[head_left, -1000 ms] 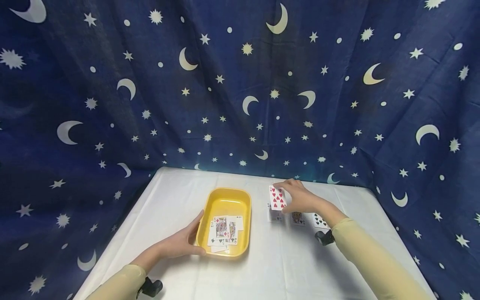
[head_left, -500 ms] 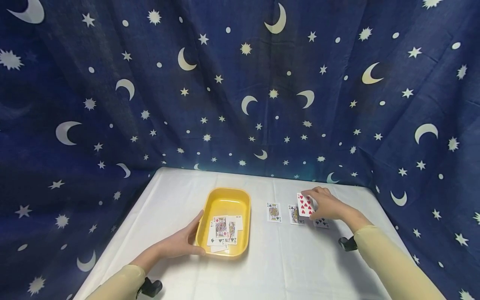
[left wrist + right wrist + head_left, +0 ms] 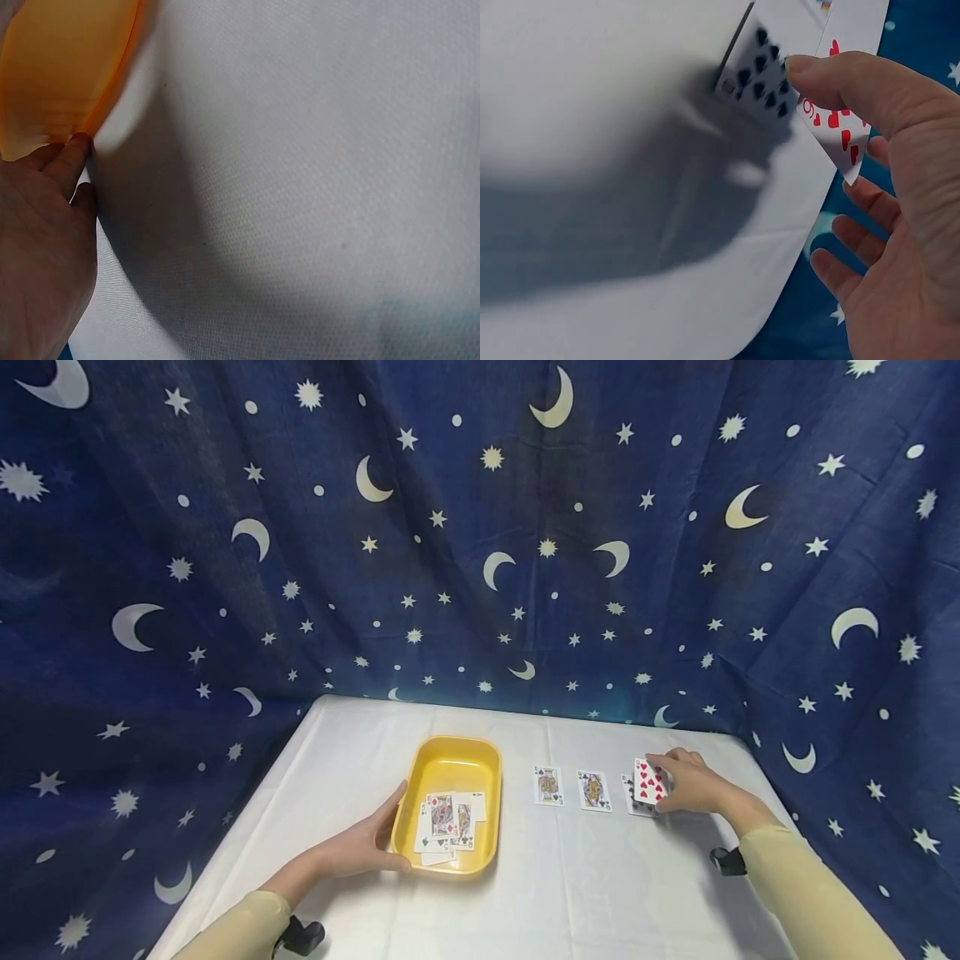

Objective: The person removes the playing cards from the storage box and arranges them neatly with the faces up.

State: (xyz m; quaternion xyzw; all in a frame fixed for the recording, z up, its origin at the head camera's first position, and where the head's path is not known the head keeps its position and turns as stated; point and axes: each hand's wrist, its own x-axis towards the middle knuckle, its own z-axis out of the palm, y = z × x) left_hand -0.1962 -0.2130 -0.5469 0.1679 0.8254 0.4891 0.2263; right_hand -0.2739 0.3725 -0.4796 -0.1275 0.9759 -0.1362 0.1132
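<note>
My right hand (image 3: 699,785) pinches a nine of hearts (image 3: 647,782) between thumb and fingers. It is held just above a spade card (image 3: 633,802), the rightmost of a row on the table, and partly covers it. In the right wrist view the thumb lies across the face of the nine of hearts (image 3: 845,142), with the spade card (image 3: 761,82) beyond. My left hand (image 3: 356,843) is spread against the left side of a yellow tray (image 3: 495,777), its fingertips touching the wall. Several playing cards (image 3: 444,817) lie face up inside.
A king card (image 3: 548,786) and another face card (image 3: 594,791) lie face up left of the spade card. The white-covered table (image 3: 487,927) ends at a dark blue curtain (image 3: 450,568) with moons and stars behind and beside it.
My right hand has carried the nine of hearts rightward along the row, from over the king card to over the spade card. The left hand and tray have stayed put.
</note>
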